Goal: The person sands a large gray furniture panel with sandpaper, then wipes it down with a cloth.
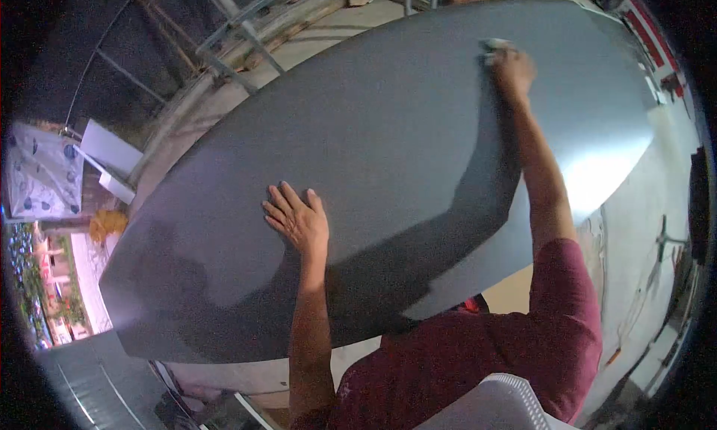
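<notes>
Big grey panel [388,168] is laid flat, filling the view's centre. Left hand [299,219] is pressed open, fingers spread, near panel's mid. Right hand [511,67] is closed on a small pad [493,45] at panel's far edge.

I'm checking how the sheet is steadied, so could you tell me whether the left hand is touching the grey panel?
Touching. The head view shows the left hand lying flat, fingers spread, on the grey panel.
</notes>
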Demonstrator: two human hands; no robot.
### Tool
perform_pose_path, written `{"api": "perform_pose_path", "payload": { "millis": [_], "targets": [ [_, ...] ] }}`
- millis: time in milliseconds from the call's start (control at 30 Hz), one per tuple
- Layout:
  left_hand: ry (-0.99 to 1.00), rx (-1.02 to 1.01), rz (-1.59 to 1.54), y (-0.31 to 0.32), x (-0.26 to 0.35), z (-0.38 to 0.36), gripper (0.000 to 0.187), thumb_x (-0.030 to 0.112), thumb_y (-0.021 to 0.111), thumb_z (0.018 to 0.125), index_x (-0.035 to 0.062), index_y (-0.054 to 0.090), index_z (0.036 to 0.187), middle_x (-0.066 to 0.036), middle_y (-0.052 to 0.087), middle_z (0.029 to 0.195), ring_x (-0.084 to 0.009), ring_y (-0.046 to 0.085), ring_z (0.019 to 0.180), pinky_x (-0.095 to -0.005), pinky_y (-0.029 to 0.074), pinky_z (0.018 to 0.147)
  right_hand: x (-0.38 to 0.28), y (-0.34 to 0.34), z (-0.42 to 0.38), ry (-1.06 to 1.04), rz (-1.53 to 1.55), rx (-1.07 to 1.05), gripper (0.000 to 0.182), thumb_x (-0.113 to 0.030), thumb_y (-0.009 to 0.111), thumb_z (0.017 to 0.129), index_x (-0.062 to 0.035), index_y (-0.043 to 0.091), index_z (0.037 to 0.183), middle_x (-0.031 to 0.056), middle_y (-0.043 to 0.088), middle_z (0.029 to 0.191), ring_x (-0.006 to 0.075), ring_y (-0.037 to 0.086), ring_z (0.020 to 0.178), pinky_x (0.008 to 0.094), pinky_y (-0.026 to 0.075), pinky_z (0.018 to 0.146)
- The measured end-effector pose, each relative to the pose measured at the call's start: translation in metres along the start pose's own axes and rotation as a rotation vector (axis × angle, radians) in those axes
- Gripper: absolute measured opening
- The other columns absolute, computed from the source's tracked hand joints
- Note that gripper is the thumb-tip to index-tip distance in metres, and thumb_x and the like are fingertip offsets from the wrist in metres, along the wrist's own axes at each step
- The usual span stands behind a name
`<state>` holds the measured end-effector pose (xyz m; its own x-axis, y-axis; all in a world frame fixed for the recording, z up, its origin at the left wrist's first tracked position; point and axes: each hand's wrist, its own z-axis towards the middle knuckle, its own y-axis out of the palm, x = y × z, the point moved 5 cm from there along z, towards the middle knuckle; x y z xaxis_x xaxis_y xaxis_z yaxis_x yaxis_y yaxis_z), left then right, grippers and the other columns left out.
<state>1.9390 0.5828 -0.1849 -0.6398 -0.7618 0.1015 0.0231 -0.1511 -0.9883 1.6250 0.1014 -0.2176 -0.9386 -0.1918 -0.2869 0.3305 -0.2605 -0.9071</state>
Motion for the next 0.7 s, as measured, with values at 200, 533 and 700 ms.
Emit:
{"api": "perform_pose_path", "payload": {
  "millis": [200, 533, 700],
  "targets": [
    [-0.005, -0.007, -0.003, 0.005, -0.002, -0.012, 0.061, 0.042, 0.033, 0.096, 0.0023, 0.027, 0.142, -0.021, 0.018, 0.149, -0.0484, 0.014, 0.135, -0.0581, 0.012, 0.109, -0.189, -0.050, -0.257, -0.911, -0.080, -0.223, 0.044, -0.033, 0.054, 0.086, -0.0133, 0.051, 0.125, 0.0154, 0.043, 0.135, 0.0344, 0.040, 0.125, 0.0530, 0.030, 0.103],
    [0.034, 0.023, -0.010, 0.011, -0.011, -0.016, 0.058, 0.042, 0.032, 0.096, 0.0056, 0.029, 0.142, -0.018, 0.019, 0.150, -0.0460, 0.018, 0.135, -0.0582, 0.015, 0.108, 0.085, -0.147, -0.272, -0.052, 0.163, -0.052, 0.037, -0.026, 0.050, 0.088, -0.0126, 0.053, 0.122, 0.0138, 0.050, 0.128, 0.0335, 0.043, 0.121, 0.0465, 0.032, 0.102],
    [0.147, 0.032, -0.030, -0.001, -0.003, -0.033, 0.055, 0.040, 0.033, 0.097, 0.0052, 0.034, 0.140, -0.018, 0.024, 0.148, -0.0461, 0.019, 0.134, -0.0578, 0.015, 0.108, 0.136, -0.148, -0.292, 0.150, -0.168, 0.248, 0.039, -0.033, 0.046, 0.090, -0.0130, 0.050, 0.124, 0.0160, 0.049, 0.123, 0.0350, 0.044, 0.115, 0.0517, 0.035, 0.095]
  ]
}}
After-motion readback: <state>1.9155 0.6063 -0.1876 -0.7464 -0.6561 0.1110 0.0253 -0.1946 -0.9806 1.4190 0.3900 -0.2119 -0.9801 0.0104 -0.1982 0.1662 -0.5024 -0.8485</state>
